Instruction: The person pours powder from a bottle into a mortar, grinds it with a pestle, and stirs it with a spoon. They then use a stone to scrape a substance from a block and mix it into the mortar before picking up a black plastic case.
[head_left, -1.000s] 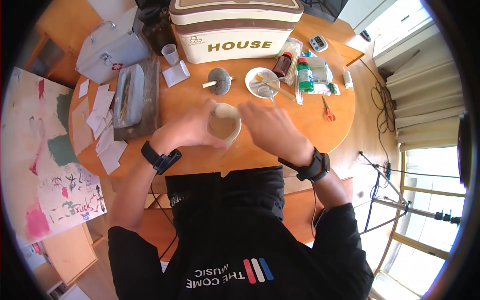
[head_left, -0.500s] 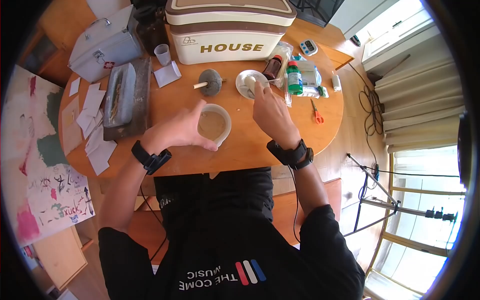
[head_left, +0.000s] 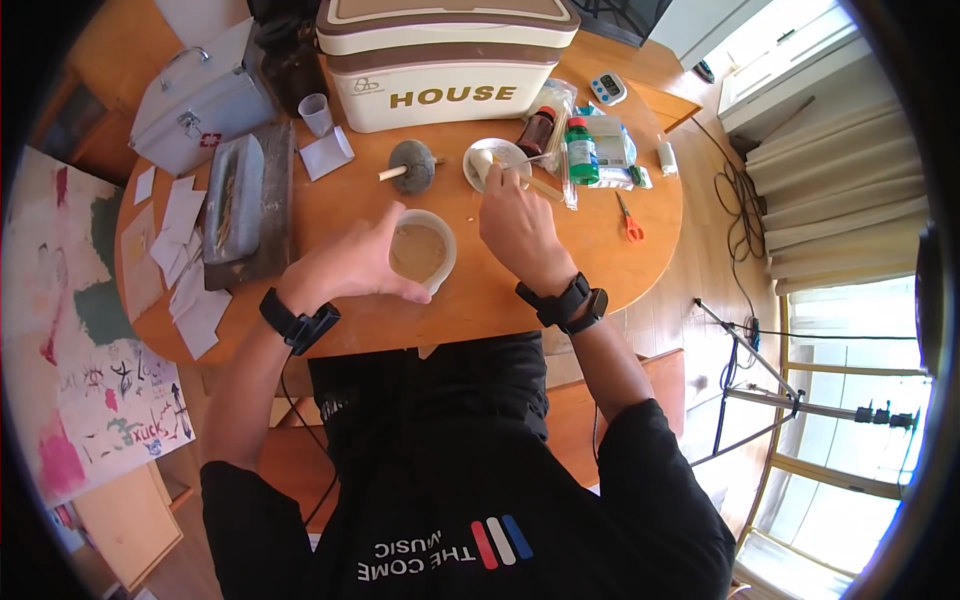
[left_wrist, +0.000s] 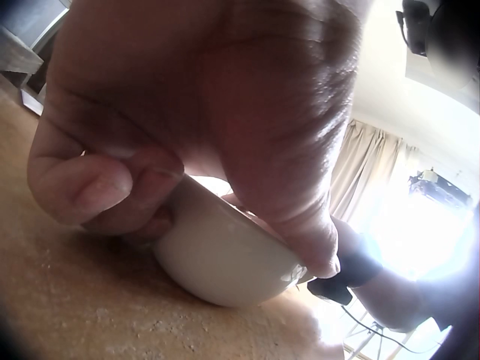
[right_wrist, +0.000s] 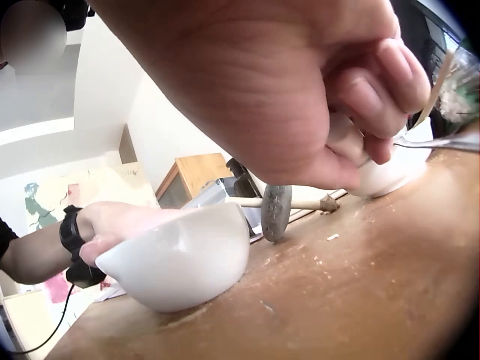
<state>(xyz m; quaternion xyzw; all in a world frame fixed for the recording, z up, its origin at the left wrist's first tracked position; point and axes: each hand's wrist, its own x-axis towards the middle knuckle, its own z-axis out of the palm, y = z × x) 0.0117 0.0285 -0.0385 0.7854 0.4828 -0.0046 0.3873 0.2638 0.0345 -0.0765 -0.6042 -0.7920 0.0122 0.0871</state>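
Observation:
My left hand [head_left: 350,255] holds a white mortar [head_left: 451,262], its thumb and fingers spread around the rim. Light brown contents [head_left: 416,252] lie inside the mortar, which rests on the table; a pouring lip [right_wrist: 109,262] shows in the right wrist view. Ahead and to the right, my right hand [head_left: 520,228] is over a white dish [head_left: 519,152], fingers curled on a white pestle [head_left: 481,160] whose rounded head is in the dish. The hand hides most of the handle. A metal spoon [right_wrist: 442,142] sticks out of the dish beside my fingers.
A stone wheel on a wooden rod [head_left: 412,167] lies beyond the mortar. Left are a boat-shaped trough [head_left: 235,200] and paper slips [head_left: 175,230]. A cooler box [head_left: 445,95] stands behind. On the right are a green bottle [head_left: 581,155], a brown bottle [head_left: 537,130] and scissors [head_left: 629,220].
My right hand has carried the pestle from the mortar forward and right to the dish, then shifted slightly within it. My left hand has stayed on the mortar.

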